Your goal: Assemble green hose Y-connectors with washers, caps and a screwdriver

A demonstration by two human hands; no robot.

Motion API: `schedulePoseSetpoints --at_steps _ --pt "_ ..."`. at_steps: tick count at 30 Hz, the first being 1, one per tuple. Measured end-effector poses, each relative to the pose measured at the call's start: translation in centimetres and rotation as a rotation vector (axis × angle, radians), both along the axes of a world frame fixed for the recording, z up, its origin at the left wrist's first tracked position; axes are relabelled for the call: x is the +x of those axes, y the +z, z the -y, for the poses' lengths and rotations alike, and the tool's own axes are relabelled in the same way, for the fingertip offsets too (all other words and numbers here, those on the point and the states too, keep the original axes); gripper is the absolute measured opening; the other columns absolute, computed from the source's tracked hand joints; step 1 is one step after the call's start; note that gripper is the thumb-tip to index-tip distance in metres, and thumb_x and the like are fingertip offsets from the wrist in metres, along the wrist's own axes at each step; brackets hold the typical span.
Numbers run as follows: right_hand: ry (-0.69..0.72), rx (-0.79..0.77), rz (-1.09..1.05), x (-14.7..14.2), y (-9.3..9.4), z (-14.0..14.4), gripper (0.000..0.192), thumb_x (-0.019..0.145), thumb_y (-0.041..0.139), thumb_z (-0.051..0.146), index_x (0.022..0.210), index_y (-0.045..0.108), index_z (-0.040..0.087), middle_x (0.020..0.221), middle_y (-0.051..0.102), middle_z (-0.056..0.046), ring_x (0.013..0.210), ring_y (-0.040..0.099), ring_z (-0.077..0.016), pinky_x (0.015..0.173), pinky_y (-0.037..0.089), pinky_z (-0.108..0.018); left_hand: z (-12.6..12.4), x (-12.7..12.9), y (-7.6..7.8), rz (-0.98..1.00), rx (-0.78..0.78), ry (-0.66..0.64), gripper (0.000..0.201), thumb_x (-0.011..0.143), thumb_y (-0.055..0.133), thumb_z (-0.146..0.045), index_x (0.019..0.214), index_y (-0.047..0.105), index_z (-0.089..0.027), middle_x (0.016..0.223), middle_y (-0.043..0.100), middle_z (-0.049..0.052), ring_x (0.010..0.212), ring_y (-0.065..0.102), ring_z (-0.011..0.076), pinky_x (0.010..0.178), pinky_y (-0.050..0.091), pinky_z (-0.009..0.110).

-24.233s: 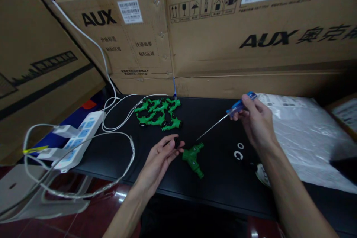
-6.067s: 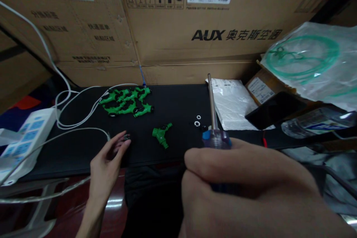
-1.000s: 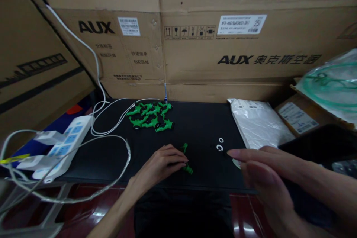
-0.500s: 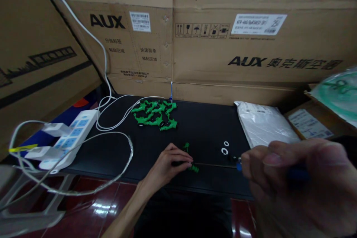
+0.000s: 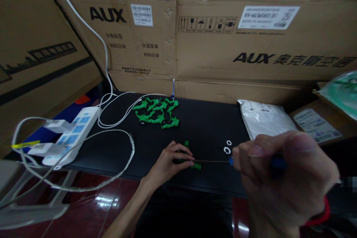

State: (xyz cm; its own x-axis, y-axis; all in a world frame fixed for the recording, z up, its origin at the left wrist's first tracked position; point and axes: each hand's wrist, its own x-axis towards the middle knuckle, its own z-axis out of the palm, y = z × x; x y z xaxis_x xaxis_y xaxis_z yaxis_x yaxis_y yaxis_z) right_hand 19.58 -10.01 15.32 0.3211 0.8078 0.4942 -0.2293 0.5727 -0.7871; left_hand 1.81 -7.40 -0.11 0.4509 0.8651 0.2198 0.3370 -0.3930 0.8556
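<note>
My left hand (image 5: pixel 170 160) rests on the black table (image 5: pixel 203 126) and grips a green Y-shaped hose connector (image 5: pixel 192 164), mostly hidden under its fingers. My right hand (image 5: pixel 281 178) is close to the camera and closed around a blue-handled screwdriver (image 5: pixel 220 161). The thin shaft runs left along the table, and its tip meets the connector by my left fingers. Two small white rings (image 5: pixel 227 148) lie on the table just behind the shaft.
A pile of several green connectors (image 5: pixel 156 111) lies at the back of the table. A white power strip (image 5: pixel 69 135) with cables sits at the left edge. A white plastic packet (image 5: pixel 264 119) lies at the right. Large cardboard boxes (image 5: pixel 223 37) stand behind.
My right hand came in holding the screwdriver and brought its tip left to the connector. My left hand has stayed on the connector.
</note>
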Motion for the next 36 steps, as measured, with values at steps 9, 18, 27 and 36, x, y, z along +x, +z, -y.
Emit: schedulePoseSetpoints --at_steps 9,18,27,36 --pt "0.001 -0.030 -0.025 0.0 -0.1 0.1 0.033 0.091 0.070 0.037 0.063 0.072 0.018 0.037 0.037 0.007 0.029 0.029 -0.0054 0.030 0.026 -0.022 0.0 -0.1 -0.1 0.011 0.005 -0.007 0.012 0.087 0.079 -0.032 0.098 0.082 -0.030 0.105 0.076 0.000 0.097 0.064 0.0180 0.091 0.043 0.035" --pt "0.204 -0.127 0.184 -0.9 0.9 -0.9 0.036 0.102 0.050 0.044 0.087 0.073 0.019 0.054 0.045 0.004 0.046 0.041 -0.0104 0.044 0.031 -0.027 -0.1 -0.1 -0.2 0.007 0.058 -0.007 0.012 0.087 0.079 -0.032 0.096 0.082 -0.027 0.104 0.077 0.001 0.097 0.065 0.0183 0.092 0.043 0.035" --pt "0.318 -0.109 0.228 -1.7 0.2 -2.9 0.026 0.105 0.046 0.035 0.092 0.065 0.022 0.080 0.058 0.001 0.072 0.057 -0.0141 0.065 0.045 -0.030 0.2 -0.1 -0.2 -0.037 0.086 -0.011 0.016 0.088 0.075 -0.039 0.095 0.082 -0.026 0.105 0.076 0.003 0.098 0.062 0.0196 0.087 0.049 0.033" --pt "0.239 -0.017 0.219 -2.3 -0.1 -2.2 0.008 0.097 0.066 0.023 0.094 0.059 0.022 0.079 0.065 0.003 0.063 0.067 -0.0122 0.058 0.055 -0.028 0.2 -0.2 -0.6 -0.023 0.071 0.027 0.046 0.086 0.078 -0.041 0.130 0.069 -0.031 0.121 0.073 0.005 0.113 0.064 0.0240 0.106 0.047 0.044"
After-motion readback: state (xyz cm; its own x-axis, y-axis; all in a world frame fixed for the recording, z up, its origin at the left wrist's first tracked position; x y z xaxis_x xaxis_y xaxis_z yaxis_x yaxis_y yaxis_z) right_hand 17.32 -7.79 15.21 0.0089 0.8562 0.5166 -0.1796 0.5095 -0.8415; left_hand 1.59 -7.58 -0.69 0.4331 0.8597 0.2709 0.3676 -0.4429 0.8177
